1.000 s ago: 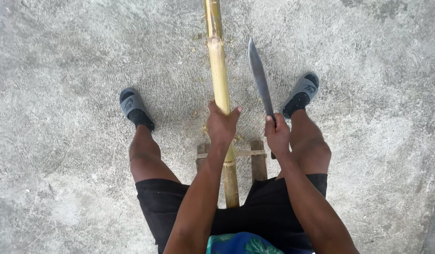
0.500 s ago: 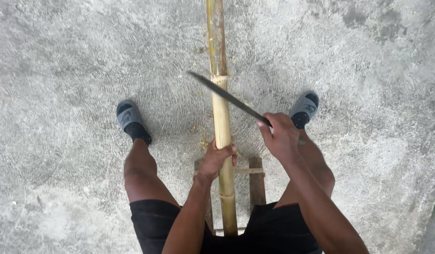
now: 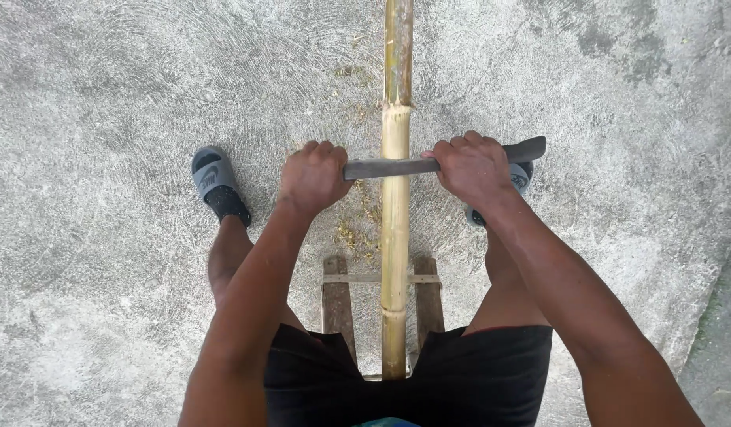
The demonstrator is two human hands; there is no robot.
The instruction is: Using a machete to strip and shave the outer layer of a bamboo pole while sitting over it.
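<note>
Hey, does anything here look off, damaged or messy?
Pale shavings and flecks are strewn on the grey concrete floor beside the long yellow bamboo pole. The left hand closes bare over the dark knife blade lying across the pole; the right hand grips its other end.

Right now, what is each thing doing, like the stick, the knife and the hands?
Bamboo pole: lying lengthwise between the legs, on the stool.
Long knife: laid flat across the pole, held at both ends.
Left hand: closed on one end of the blade.
Right hand: closed on the other end.
Wooden stool: under the pole, sat on.
Grey slipper: on the foot, flat on the concrete.
</note>
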